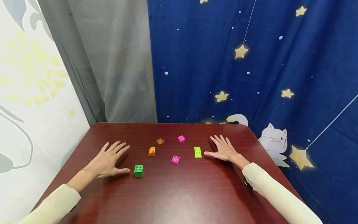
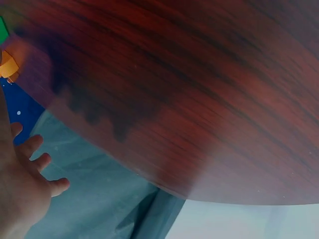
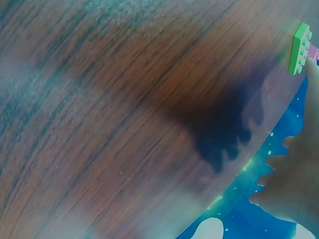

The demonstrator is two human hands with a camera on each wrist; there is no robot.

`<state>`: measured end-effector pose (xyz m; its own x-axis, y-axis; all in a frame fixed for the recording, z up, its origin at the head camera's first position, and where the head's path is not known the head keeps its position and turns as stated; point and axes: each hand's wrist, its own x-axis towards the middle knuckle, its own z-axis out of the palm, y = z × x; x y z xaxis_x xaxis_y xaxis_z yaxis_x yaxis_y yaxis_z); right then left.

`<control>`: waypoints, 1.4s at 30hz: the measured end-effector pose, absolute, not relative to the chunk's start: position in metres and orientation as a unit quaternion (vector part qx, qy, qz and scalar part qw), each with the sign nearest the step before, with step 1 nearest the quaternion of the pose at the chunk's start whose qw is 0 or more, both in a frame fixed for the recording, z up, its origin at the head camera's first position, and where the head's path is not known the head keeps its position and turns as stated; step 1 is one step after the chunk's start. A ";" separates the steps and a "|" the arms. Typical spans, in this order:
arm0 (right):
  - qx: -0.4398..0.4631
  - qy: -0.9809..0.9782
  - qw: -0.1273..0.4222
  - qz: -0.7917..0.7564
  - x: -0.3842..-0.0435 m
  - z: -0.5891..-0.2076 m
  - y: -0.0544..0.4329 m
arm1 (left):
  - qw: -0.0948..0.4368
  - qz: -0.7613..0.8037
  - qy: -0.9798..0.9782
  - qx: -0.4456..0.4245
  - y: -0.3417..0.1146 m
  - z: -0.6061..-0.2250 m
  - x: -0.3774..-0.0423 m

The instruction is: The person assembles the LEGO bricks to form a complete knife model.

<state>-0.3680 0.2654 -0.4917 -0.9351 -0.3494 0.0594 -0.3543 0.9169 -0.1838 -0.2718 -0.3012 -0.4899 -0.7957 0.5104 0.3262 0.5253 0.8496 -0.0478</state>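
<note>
Both hands flat on the dark wood surface (image 1: 179,193), grips spread, holding nothing. Left hand (image 1: 107,160) thumb just left of the green brick (image 1: 138,170); right hand (image 1: 223,148) well right of it, thumb near the lime brick (image 1: 197,152).

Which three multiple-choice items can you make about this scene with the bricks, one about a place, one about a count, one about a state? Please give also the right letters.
1. Which brick lies nearest the left hand?
A. the lime green long brick
B. the dark green brick
C. the far pink brick

2. How many pink bricks lie on the table?
A. one
B. two
C. four

3. How are the two hands?
A. flat on the table, fingers spread, holding nothing
B. each gripping a brick
C. raised above the table

Key:
1 B, the dark green brick lies just beside the left thumb.
2 B, one pink brick lies farther off and another pink one nearer.
3 A, the left hand and the right hand both lie open, no brick in them.
</note>
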 end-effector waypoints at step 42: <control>0.224 -0.968 0.013 0.111 -0.358 -0.504 0.226 | 0.049 -0.197 -0.937 -0.285 -0.254 -0.501 -0.250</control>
